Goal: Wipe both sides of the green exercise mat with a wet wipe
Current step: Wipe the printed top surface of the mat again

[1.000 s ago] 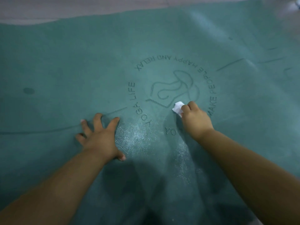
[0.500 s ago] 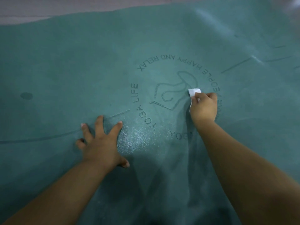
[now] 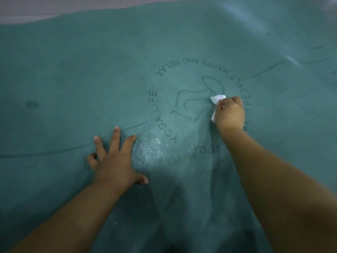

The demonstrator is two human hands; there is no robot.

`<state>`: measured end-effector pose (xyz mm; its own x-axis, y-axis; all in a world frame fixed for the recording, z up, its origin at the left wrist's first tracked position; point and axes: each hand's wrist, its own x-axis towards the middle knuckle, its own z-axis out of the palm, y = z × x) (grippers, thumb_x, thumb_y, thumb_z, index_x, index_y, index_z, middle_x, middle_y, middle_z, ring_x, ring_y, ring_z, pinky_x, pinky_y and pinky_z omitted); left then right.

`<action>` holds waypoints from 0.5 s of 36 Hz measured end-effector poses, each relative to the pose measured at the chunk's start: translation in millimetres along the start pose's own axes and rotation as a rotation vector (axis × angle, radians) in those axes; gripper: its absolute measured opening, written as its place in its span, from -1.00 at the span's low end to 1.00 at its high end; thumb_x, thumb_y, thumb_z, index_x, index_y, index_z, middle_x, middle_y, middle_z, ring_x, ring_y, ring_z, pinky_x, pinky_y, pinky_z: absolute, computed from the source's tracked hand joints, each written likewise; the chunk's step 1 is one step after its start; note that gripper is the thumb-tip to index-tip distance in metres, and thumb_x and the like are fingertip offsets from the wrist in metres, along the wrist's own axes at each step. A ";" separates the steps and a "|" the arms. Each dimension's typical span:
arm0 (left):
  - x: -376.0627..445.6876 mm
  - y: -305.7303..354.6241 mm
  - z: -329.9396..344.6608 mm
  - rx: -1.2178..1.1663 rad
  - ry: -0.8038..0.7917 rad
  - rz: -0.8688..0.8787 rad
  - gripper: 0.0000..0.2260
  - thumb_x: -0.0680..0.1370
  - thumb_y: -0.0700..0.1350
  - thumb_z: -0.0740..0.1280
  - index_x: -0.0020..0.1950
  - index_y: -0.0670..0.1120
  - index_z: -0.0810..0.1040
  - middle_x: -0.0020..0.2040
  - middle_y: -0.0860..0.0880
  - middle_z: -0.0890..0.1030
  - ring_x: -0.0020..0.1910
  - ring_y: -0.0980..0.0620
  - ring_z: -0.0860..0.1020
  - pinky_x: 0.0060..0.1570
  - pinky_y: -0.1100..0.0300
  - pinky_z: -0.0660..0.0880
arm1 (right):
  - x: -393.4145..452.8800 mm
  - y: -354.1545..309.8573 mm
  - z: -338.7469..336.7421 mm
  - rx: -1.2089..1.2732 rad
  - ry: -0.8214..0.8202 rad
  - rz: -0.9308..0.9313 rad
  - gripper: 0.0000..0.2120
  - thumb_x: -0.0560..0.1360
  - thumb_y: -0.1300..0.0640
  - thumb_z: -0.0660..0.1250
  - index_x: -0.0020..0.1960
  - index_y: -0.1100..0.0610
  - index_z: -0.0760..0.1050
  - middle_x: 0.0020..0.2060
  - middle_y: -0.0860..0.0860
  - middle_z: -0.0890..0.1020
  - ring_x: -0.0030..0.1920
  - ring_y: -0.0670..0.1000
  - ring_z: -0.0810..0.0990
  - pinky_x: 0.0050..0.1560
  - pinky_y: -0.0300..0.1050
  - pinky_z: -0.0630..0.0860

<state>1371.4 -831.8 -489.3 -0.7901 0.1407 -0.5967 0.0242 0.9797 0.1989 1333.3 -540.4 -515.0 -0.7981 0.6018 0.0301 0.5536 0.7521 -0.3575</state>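
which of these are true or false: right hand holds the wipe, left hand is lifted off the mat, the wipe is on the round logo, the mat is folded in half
1. The right hand holds the wet wipe. True.
2. The left hand is lifted off the mat. False: it rests on the mat, fingers spread.
3. The wipe is on the round logo. True.
4. The mat is folded in half. False: it lies spread out.

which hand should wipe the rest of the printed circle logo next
Right. The right hand already grips the crumpled white wet wipe on the round printed logo of the green exercise mat. The left hand lies spread flat, likely bracing the mat.
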 end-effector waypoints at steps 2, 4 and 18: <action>0.7 1.1 -1.1 -0.002 0.000 -0.009 0.13 0.11 0.28 0.56 0.48 0.22 -0.09 0.50 0.13 -0.36 0.48 -0.25 -0.29 0.39 -0.23 0.02 | -16.6 -14.3 6.6 -0.033 0.002 -0.072 -0.78 0.55 0.27 0.16 0.10 0.25 0.54 0.16 0.12 0.44 -0.03 0.14 0.50 -0.07 -0.24 0.31; 0.6 1.1 -0.6 -0.009 0.005 -0.015 0.16 0.11 0.28 0.56 0.49 0.14 -0.09 0.50 0.15 -0.35 0.49 -0.24 -0.28 0.39 -0.22 0.03 | -47.1 -37.2 20.7 -0.003 -0.026 -0.280 -0.79 0.54 0.25 0.20 0.10 0.23 0.56 0.13 0.16 0.47 -0.04 0.16 0.52 -0.04 -0.15 0.40; -9.8 -4.6 1.6 0.084 -0.038 0.039 0.09 0.30 0.31 0.45 0.55 -0.03 -0.18 0.52 0.05 -0.34 0.50 -0.27 -0.24 0.46 -0.17 -0.05 | -59.6 19.9 -7.9 -0.044 -0.053 -0.027 -0.81 0.54 0.19 0.16 0.04 0.24 0.50 0.00 0.07 0.41 0.00 0.20 0.49 -0.19 -0.20 0.24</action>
<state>1380.1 -837.5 -485.6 -0.7637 0.1827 -0.6192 0.1072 0.9817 0.1574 1393.8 -559.2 -516.5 -0.8238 0.5668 -0.0105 0.5405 0.7798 -0.3158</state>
